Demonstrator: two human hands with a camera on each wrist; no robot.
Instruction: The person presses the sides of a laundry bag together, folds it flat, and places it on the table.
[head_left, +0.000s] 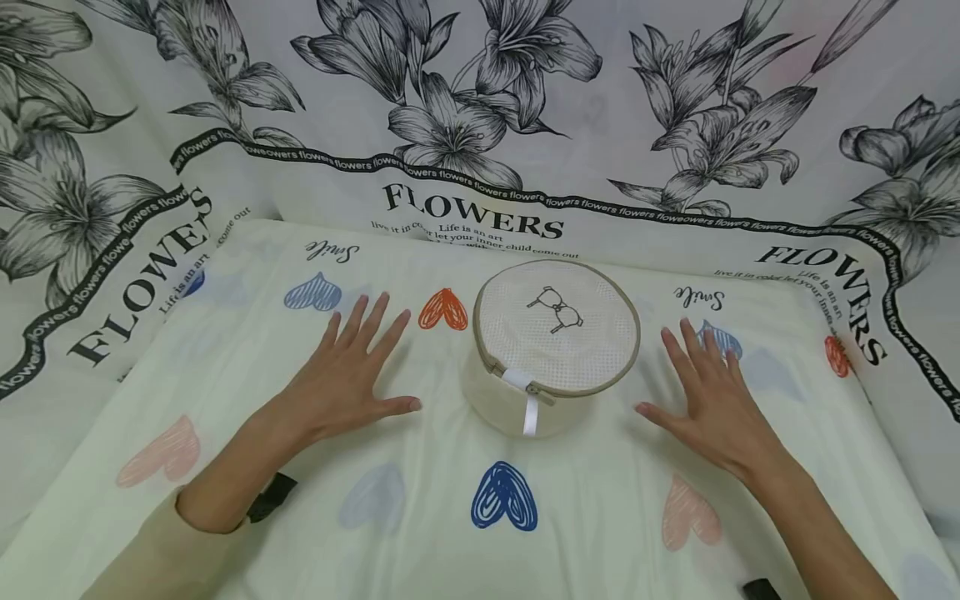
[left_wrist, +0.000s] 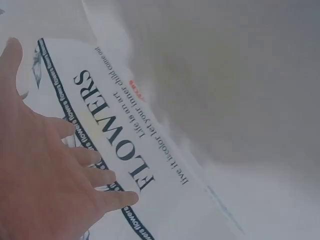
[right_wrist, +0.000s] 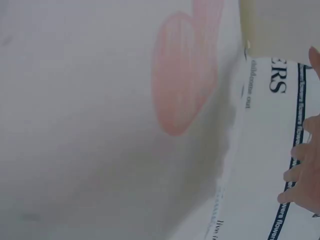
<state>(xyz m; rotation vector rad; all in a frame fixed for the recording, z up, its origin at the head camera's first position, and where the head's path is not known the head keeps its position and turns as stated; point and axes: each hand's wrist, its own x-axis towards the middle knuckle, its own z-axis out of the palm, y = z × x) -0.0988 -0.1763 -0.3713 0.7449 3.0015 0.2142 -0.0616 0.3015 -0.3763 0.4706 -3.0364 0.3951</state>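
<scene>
A round zippered bag (head_left: 555,329) stands on the heart-patterned cloth, between my two hands. Its white mesh top carries a small line drawing, and its side is cream. A zipper pull (head_left: 536,388) and a white ribbon tab (head_left: 531,415) show on the near side. To the left of the bag, my left hand (head_left: 345,367) is spread with straight fingers, apart from it and holding nothing. On the other side, my right hand (head_left: 708,396) is likewise spread and empty. The left wrist view also has the left hand (left_wrist: 50,175); the right wrist view catches only part of the right hand (right_wrist: 307,167).
The pale cloth (head_left: 420,500) with printed hearts covers a flat surface. Behind and around it hangs or lies white fabric (head_left: 600,142) with black flowers and "FLOWERS" lettering. Black straps (head_left: 272,497) are partly visible near both wrists.
</scene>
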